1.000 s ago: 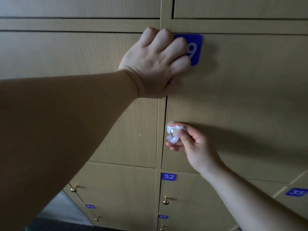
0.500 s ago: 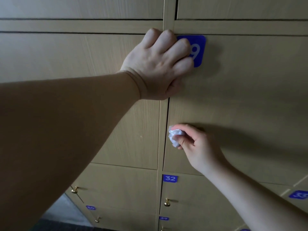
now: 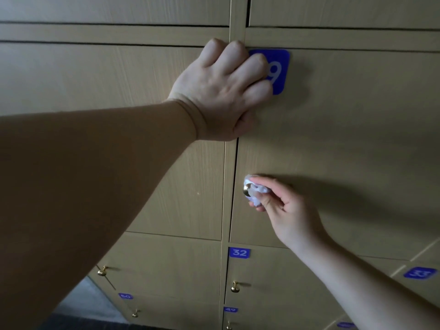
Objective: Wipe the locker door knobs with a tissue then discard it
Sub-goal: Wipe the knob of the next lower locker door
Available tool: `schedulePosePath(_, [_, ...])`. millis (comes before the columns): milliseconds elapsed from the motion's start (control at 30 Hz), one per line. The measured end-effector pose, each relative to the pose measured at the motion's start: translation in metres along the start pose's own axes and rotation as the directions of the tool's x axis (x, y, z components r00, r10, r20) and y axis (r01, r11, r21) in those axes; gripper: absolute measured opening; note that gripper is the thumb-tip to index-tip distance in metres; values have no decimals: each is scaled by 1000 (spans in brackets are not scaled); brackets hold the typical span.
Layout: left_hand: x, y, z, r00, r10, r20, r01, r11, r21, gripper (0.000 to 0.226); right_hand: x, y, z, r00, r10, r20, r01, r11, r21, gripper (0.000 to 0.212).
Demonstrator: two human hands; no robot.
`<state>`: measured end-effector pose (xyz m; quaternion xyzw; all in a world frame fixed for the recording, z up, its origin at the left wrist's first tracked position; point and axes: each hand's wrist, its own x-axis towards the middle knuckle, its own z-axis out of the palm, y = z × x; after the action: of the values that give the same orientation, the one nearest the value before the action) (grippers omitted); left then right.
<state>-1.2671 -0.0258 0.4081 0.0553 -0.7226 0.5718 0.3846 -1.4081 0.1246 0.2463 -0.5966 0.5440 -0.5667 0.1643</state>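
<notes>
A crumpled white tissue (image 3: 256, 195) is wrapped round a brass knob (image 3: 246, 188) at the left edge of a wooden locker door (image 3: 345, 151). My right hand (image 3: 283, 210) pinches the tissue against the knob with thumb and fingers. Only a gleam of the knob shows at the tissue's left. My left hand (image 3: 221, 91) rests against the lockers higher up, its fingers curled and holding nothing, over the post between two doors and half covering a blue number plate (image 3: 277, 72).
Lower lockers carry brass knobs (image 3: 235, 287), (image 3: 102, 271), (image 3: 135, 313) and blue plates, one reading 32 (image 3: 239, 252). My left forearm in a tan sleeve (image 3: 83, 186) fills the left of the view. A strip of grey floor (image 3: 88, 303) shows bottom left.
My right hand has turned the tissue on the knob: half a second ago the tissue covered it whole, now a brass edge shows at the left. My left hand has stayed in place.
</notes>
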Motion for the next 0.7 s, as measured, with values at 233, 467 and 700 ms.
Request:
schedulePosePath(233, [-1,-1,1,1000,1,3,-1,1000,6,26,8,13,7,993,-85,79,100,975,-200,35])
schedulePosePath(467, [0,0,0,1000,-5,11,5,1000,-8,25,11,5,17,991,126,38,-131,969,210,10])
schedulePosePath(700, [-1,0,0,1000,-1,15,1,1000,12,26,6,3,9,993,110,42,-116,974,192,20])
